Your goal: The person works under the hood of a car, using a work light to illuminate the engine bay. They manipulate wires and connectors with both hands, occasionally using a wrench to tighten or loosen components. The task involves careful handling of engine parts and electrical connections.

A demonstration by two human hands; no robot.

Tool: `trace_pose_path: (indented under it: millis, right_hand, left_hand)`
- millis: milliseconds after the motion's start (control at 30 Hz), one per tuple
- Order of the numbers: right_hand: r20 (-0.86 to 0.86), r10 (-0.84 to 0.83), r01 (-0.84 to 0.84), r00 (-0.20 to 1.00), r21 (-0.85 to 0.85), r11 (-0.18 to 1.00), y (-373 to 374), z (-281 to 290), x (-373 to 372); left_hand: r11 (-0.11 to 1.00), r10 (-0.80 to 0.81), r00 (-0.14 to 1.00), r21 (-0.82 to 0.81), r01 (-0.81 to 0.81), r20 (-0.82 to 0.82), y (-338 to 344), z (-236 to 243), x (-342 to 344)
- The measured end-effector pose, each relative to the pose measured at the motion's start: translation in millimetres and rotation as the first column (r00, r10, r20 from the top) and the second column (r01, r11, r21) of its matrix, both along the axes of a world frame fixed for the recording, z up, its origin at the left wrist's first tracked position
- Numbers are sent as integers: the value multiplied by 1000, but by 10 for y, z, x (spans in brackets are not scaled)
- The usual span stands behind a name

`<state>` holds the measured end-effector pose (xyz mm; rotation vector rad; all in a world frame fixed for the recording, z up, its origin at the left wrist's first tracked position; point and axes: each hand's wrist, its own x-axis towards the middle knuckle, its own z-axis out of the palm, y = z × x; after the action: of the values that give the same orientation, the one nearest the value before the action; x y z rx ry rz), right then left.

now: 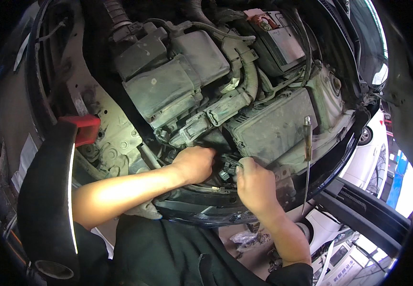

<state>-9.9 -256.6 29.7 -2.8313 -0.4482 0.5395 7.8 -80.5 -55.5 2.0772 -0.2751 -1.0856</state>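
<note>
Both my hands reach into the front of a car's engine bay. My left hand [194, 164] is curled closed below a grey wiring duct [192, 131], its fingertips hidden, so what it may hold cannot be seen. Just to its right, my right hand [256, 186] has its thumb and fingers pressed together at the edge of a dark wiring connector [226, 170]. The connector sits between my hands, in front of a dusty black rectangular box [275, 126]. Dark wiring around it is partly hidden by my fingers.
A screwdriver [308, 145] stands upright at the front right edge. Ribbed plastic covers [161, 90] and a battery [282, 45] lie farther back. A red plastic piece [87, 129] is by my left sleeve. At right are a black beam [354, 205] and a white car [359, 162].
</note>
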Motion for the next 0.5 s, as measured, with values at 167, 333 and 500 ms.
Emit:
trace_pose_path:
  millis: [167,333,500]
  right_hand:
    - [-99,-183,191,978,77,979,124,-105,-21]
    - [-9,-268,256,963,331,908,176,-194,12]
    - [-242,-397,462,885,362,810,121,-236,-55]
  left_hand:
    - [991,53,998,-124,-48,42,-7,-77,-8]
    - [978,46,999,-205,-39,29,-15,-114,-15]
    - [924,-58,991,-382,8,-120,59,66,49]
